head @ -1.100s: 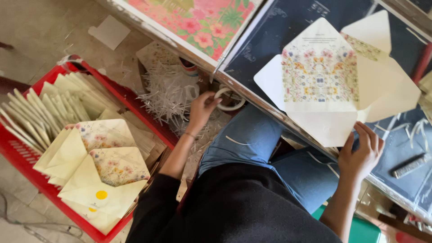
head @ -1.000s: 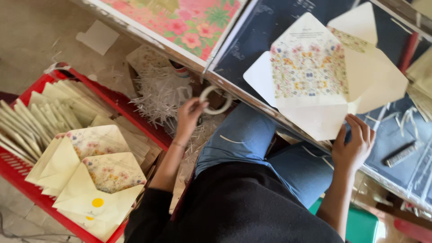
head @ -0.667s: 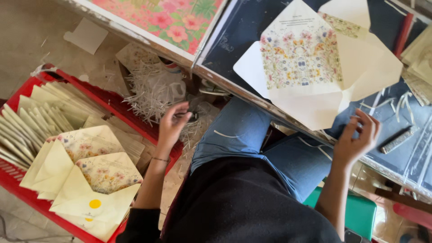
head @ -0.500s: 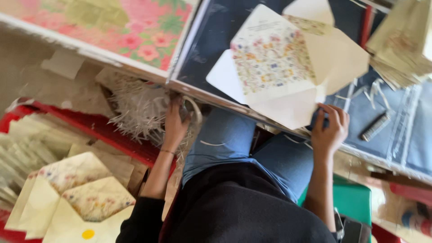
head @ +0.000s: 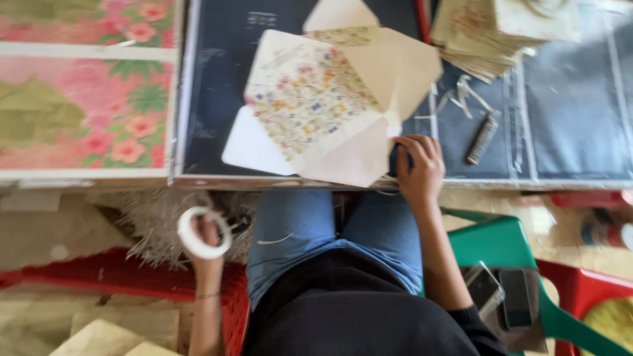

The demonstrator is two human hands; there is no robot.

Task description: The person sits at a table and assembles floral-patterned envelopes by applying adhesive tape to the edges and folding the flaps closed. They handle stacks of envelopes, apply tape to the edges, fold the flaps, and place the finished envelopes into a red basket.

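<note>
The left hand [head: 206, 245] is raised beside the left knee, below the table's edge, with its fingers curled through and around a white roll of tape [head: 204, 232], which it holds upright so the open ring faces the camera. The right hand [head: 418, 166] rests on the near edge of the dark work board [head: 217, 72], fingers bent and pressed together on the lower right corner of the unfolded envelope [head: 330, 105]; whether the thumb is under the paper or on it is hard to make out in the blur.

The envelope lies open and flat on the board, its inner lining printed with small flowers, its cream flaps spread to the top, right and bottom. At the upper right of the board sits a stack of cream envelopes [head: 488, 33], fanned slightly. A dark, slim cylindrical tool [head: 483, 137] lies just right of the open envelope, with thin paper strips [head: 461, 95] beside it.

On the floor to the left, a red plastic crate [head: 125, 280] holds cream envelopes [head: 99, 329], seen only at the lower edge. Behind it lies a heap of shredded paper [head: 158, 221]. To the right, a green plastic chair [head: 508, 247] carries two phones [head: 501, 293]. A pink floral sheet [head: 86, 86] covers the surface to the left.
</note>
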